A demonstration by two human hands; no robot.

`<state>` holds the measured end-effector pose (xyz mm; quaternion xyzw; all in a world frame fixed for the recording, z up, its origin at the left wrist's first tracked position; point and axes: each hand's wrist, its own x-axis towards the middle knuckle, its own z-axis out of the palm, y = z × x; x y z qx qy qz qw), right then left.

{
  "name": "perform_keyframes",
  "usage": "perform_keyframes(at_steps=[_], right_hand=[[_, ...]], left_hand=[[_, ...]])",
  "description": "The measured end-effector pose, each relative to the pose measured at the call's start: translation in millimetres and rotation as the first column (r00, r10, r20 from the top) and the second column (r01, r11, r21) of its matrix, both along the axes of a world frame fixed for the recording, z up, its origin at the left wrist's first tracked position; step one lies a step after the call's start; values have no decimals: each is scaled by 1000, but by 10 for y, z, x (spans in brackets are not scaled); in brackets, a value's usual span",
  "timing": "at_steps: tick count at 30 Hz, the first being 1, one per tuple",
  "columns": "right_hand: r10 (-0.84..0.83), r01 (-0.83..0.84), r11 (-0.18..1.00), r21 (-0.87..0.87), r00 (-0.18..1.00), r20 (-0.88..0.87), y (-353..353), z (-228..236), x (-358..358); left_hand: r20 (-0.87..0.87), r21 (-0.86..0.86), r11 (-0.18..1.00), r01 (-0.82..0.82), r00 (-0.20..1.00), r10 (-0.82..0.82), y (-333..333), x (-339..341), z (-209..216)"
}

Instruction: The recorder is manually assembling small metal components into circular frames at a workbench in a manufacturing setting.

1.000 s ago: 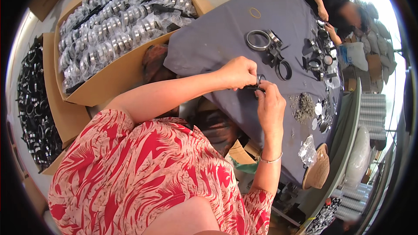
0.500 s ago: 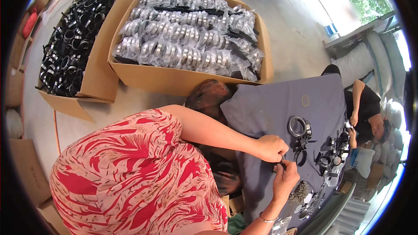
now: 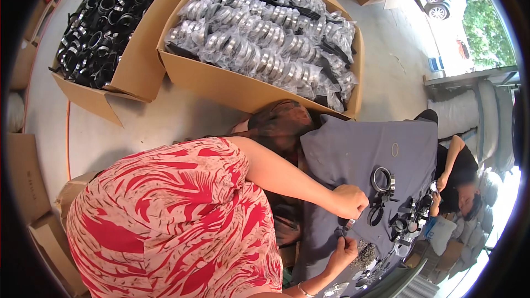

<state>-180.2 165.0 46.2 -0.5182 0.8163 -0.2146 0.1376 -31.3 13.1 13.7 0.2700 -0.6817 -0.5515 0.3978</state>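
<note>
My left hand (image 3: 351,201) is closed in a fist over the grey cloth of the table. From below its fingers sticks out a small black and silver piece (image 3: 349,224), partly hidden by the hand. My right hand (image 3: 343,251), with a bracelet at the wrist, pinches a small dark strip (image 3: 339,233) between thumb and fingertips, just below that piece. Right of my left hand lie a large silver ring (image 3: 381,179) with a black holder and a smaller black ring (image 3: 375,215). A heap of small metal parts (image 3: 365,254) lies beside my right hand.
Further right are several black and silver rings (image 3: 406,223). A co-worker (image 3: 464,179) handles a ring at the table's far side. A carton of bagged metal rings (image 3: 221,85) and a carton of loose black rings (image 3: 138,72) stand at upper left. A thin loop (image 3: 395,149) lies on the cloth.
My hands, close together before, are now apart: the right has drawn down and away from the left with the dark strip. The whole view has shifted slightly.
</note>
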Motion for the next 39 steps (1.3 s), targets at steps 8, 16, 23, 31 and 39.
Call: perform_keyframes(at_steps=[8,16,23,31,39], right_hand=[[1,-66,943,-327,981,-196,-298,172,714],[-54,-87,938,-335,920,-389,-550,91,887],[-81,-122,946,-300,808,-583,-593,57,938],[-27,-232,904,-360,808,-588,-591,-17,852],[-18,20,907,-422,1000,10,-379,133,579]], left_hand=[[-9,11,999,43,999,-43,0,2,-38],[-3,-9,991,134,991,-134,-44,1,-74],[19,6,988,153,988,-153,-64,-8,-94],[81,331,857,395,893,-443,-217,87,105],[7,393,840,373,913,-409,-223,37,11]])
